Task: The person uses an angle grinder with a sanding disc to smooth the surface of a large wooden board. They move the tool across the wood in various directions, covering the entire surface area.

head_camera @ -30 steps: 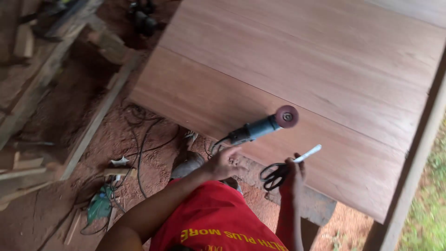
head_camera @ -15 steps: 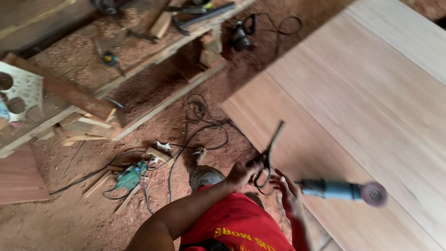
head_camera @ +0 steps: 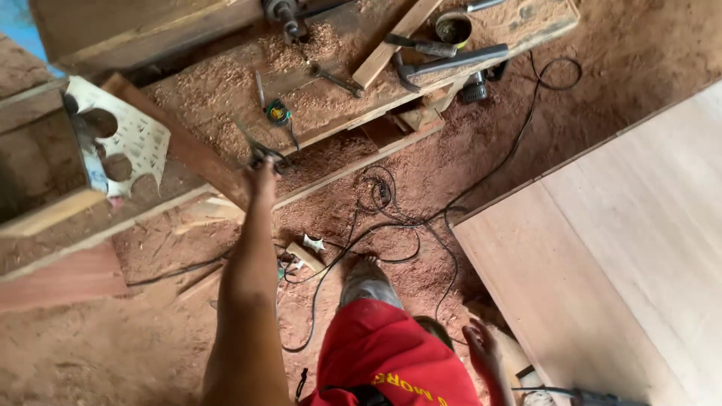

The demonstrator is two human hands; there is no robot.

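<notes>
Over the sawdust-covered workbench [head_camera: 226, 113], the left hand [head_camera: 263, 171] gripped dark scissors [head_camera: 259, 153] beside a small tape measure [head_camera: 279, 113]. Below the bench, black cables [head_camera: 391, 218] crossed the floor; the right hand [head_camera: 481, 349] hung open near the plywood sheet [head_camera: 617, 248].

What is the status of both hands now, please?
Left hand at workbench, grip shut on scissors. Right hand open, empty, beside wood panel. Cables underfoot.

No packages, labels, signs or screens are being shown anywhere around the hands; only yellow print on a red shirt [head_camera: 391, 357] is being seen.
</notes>
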